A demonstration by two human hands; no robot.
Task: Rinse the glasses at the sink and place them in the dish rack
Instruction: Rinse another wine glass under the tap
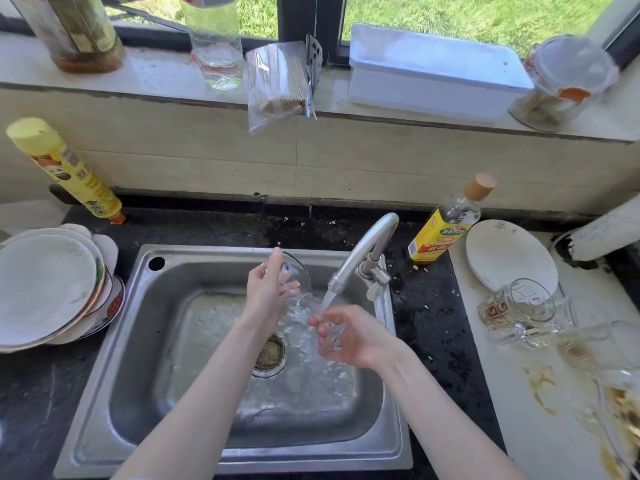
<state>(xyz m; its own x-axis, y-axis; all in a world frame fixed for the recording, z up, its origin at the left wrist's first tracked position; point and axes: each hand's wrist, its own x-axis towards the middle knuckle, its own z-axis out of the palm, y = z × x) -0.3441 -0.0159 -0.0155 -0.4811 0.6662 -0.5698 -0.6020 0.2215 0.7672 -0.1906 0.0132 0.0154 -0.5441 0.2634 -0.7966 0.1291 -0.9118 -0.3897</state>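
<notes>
In the sink (104, 341), water from the tap (367, 251) lands on a small glass (332, 336) gripped in the right hand (353, 337). Just left and farther, the left hand (266, 292) holds a larger glass (294, 275), tilted.

One head-worn wide-angle view, close above the sink (104, 341), faces forward and down toward the window (450, 15).

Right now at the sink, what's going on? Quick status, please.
Left hand holds clear glass over sink. Right hand grips small glass under running tap. Nothing blocking.
</notes>
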